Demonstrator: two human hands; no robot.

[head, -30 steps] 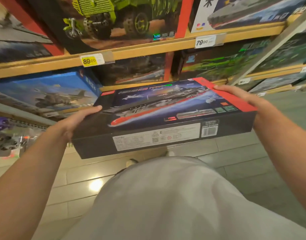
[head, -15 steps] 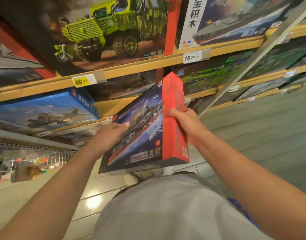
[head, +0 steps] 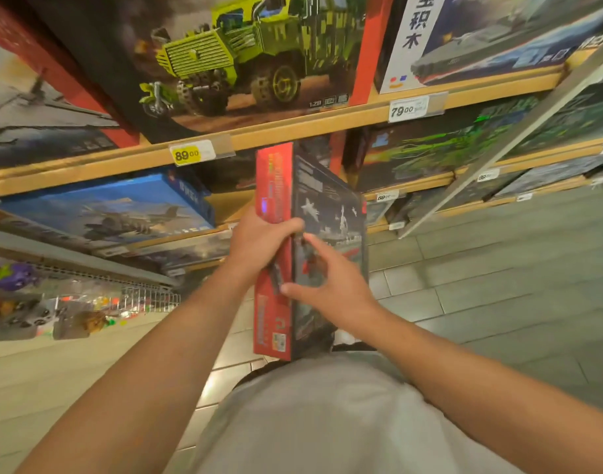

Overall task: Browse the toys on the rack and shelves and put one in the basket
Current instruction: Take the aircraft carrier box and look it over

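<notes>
A long toy box (head: 330, 213) with a red side and a dark ship picture stands on end in front of my chest. My left hand (head: 259, 241) grips its red side, fingers curled over the front edge. My right hand (head: 330, 285) lies on the pictured face with fingers spread and its thumb at the red edge. No basket is in view.
Wooden shelves (head: 293, 131) ahead hold big building-set boxes: a green truck box (head: 231, 59), a blue jet box (head: 115, 206), a grey ship box (head: 491, 39). A wire rack (head: 88, 302) of small toys hangs at lower left. Tiled floor (head: 498, 285) lies to the right.
The box has turned from lying flat across both hands to standing on end. My hands have come together at its middle, the left now on the red side.
</notes>
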